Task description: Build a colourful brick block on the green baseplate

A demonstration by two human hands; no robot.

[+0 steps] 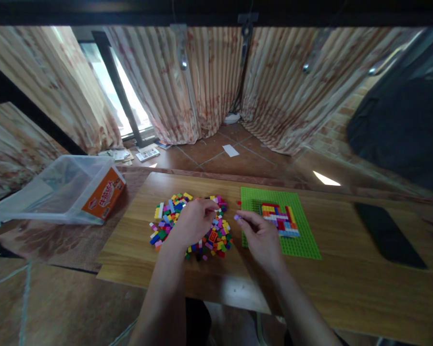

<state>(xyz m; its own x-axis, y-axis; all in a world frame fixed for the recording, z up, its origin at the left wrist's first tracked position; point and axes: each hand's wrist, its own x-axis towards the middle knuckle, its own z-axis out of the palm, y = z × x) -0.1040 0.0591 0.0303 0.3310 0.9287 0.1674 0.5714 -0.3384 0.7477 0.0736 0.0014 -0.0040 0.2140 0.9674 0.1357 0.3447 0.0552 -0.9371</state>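
Head view shows the right hand [261, 238] pinching a lavender toy brick [237, 217] just beside the green studded baseplate [305, 242], which bears a multicoloured brick patch [281, 220]. So small a piece seems to call for fingertip control. Curled over the loose brick pile [162, 225], the left hand [194, 223] may be gripping something; I cannot tell.

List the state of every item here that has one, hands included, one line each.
Left hand: curled above the loose bricks; grip unclear
Right hand: pinching a small purple brick
Loose bricks: heaped, mixed colours
Green baseplate: flat, partly covered
Brick build: joined, on the baseplate
Plastic bin: open
Black slab: lying flat
Curtains: hanging, parted at the bright window
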